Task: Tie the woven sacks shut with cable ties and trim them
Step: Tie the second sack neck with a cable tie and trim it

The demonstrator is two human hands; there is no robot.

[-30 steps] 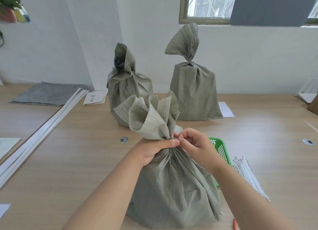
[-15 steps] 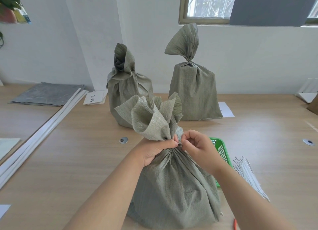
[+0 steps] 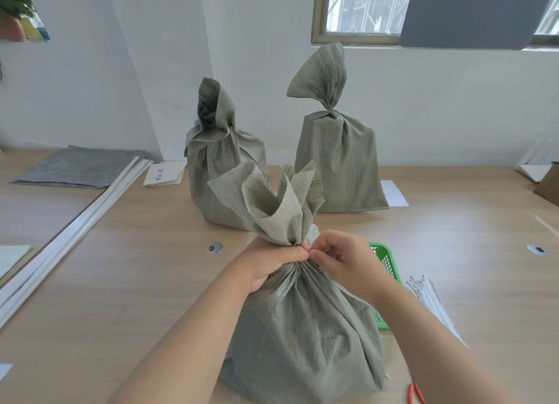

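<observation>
A grey-green woven sack (image 3: 305, 337) stands on the table in front of me, its top gathered and flaring above the neck. My left hand (image 3: 269, 261) grips the gathered neck from the left. My right hand (image 3: 341, 258) has curled fingers, and its fingertips pinch a cable tie at the neck, right against my left thumb. The fingers hide almost all of the tie. A bundle of white cable ties (image 3: 432, 301) lies to the right. Red cutter handles (image 3: 416, 393) show at the bottom edge.
Two more sacks stand behind, one on the left (image 3: 220, 173) and one on the right (image 3: 338, 161), pinched at the neck. A green basket (image 3: 385, 258) sits behind my right wrist. White strips (image 3: 60, 246) and grey sheets (image 3: 75, 167) lie at the left of the wooden table (image 3: 136, 282).
The flared sack top has shifted and spread slightly. My right fingertips have closed in tighter against the left thumb at the neck. Both hands stay at the neck.
</observation>
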